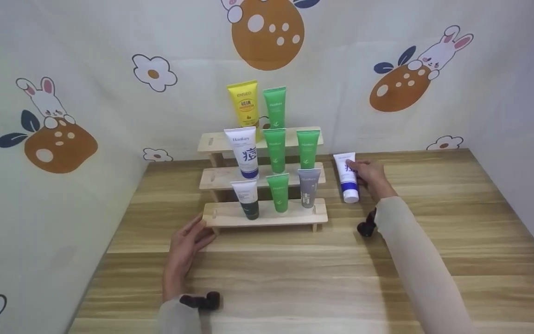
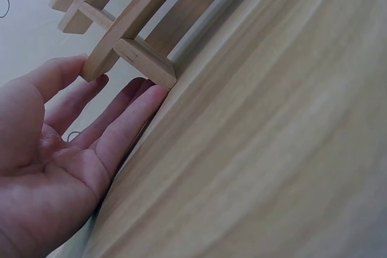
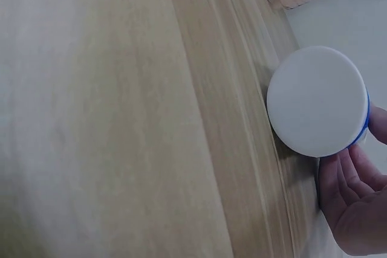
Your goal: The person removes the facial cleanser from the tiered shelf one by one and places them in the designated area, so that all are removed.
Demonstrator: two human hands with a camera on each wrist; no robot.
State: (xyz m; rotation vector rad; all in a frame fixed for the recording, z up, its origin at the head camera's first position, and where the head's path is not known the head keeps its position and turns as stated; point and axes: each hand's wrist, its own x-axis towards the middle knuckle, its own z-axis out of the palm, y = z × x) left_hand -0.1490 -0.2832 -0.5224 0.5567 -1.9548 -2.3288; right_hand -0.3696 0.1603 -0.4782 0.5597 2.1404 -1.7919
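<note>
My left hand (image 1: 184,248) is at the front left corner of a three-step wooden display rack (image 1: 267,220). In the left wrist view its thumb lies on the end of the bottom shelf (image 2: 100,64), with fingers reaching underneath to the rack's leg (image 2: 145,63). Right of the rack, my right hand (image 1: 373,180) holds a white squeeze tube (image 1: 346,174) with a blue band, thumb on top and fingers at its side. The tube lies low over the table, its white cap (image 3: 317,101) toward me; the cap hides most of the tube in the right wrist view.
Squeeze tubes stand on all three shelves: a yellow one (image 1: 246,104) and a green one (image 1: 275,106) on top, a white-and-blue one (image 1: 243,150) with green ones in the middle, and a grey one (image 1: 309,188) at bottom right. A patterned cloth (image 1: 341,93) surrounds the wooden table (image 1: 285,278).
</note>
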